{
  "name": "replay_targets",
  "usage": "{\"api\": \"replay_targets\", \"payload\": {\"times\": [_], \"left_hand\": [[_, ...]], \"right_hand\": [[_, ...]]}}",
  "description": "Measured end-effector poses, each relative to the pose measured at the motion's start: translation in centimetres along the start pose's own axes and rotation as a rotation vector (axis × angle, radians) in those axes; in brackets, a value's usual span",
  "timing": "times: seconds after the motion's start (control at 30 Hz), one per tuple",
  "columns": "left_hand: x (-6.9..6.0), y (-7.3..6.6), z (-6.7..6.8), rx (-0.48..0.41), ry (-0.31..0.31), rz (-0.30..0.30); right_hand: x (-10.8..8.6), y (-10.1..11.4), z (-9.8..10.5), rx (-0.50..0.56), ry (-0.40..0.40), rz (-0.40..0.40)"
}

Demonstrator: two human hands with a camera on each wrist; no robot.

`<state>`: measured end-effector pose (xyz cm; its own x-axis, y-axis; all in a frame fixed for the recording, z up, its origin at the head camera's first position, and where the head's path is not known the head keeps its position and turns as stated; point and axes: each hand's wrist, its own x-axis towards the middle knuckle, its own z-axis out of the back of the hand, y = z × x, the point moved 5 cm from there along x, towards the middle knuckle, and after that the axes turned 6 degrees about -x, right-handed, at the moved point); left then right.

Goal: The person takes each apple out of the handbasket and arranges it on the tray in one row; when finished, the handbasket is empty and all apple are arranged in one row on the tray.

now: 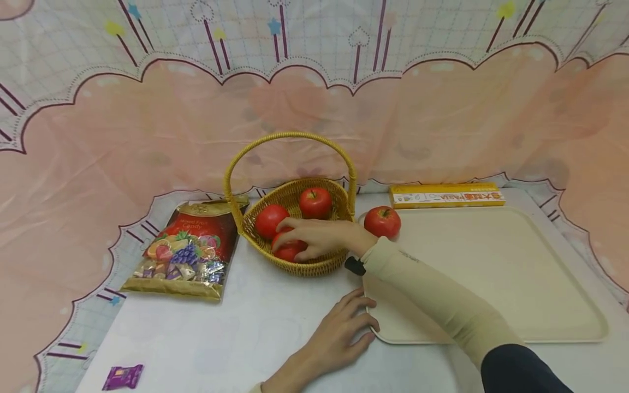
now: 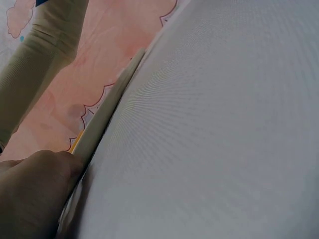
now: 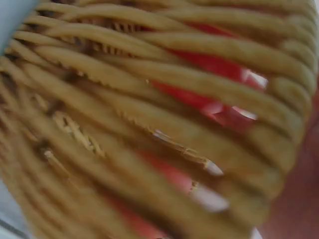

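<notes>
In the head view the right hand (image 1: 321,237) reaches over the rim of a yellow wicker basket (image 1: 314,268), its fingers curled over the front red apple (image 1: 289,250). Two more apples, one at the left (image 1: 271,220) and one at the back (image 1: 315,202), lie in the basket. The basket's weave (image 3: 164,114) fills the right wrist view, with red showing through the gaps. The left hand (image 1: 339,330) rests with its fingertips on the near left corner of a cream tray (image 1: 472,273). In the left wrist view, the left hand (image 2: 37,186) touches the tray's edge (image 2: 107,109).
Another apple (image 1: 382,221) sits at the tray's far left corner. Behind the tray lies a yellow pasta box (image 1: 447,196). A candy bag (image 1: 184,251) is left of the basket, and a purple wrapped candy (image 1: 123,377) lies near the front left. A patterned cloth hangs behind.
</notes>
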<state>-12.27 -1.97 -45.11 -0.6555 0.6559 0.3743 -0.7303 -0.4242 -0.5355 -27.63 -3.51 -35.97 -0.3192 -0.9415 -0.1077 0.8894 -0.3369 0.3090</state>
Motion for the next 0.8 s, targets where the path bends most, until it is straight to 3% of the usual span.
{"api": "replay_targets", "payload": {"times": [0.33, 0.8], "left_hand": [[0.2, -0.2, 0.1, 0.03, -0.008, -0.009], [0.1, -0.3, 0.2, 0.072, -0.029, -0.062]], "right_hand": [[1.1, -0.2, -0.1, -0.014, 0.125, -0.081], [1.2, -0.2, -0.5, -0.032, 0.057, -0.06]]}}
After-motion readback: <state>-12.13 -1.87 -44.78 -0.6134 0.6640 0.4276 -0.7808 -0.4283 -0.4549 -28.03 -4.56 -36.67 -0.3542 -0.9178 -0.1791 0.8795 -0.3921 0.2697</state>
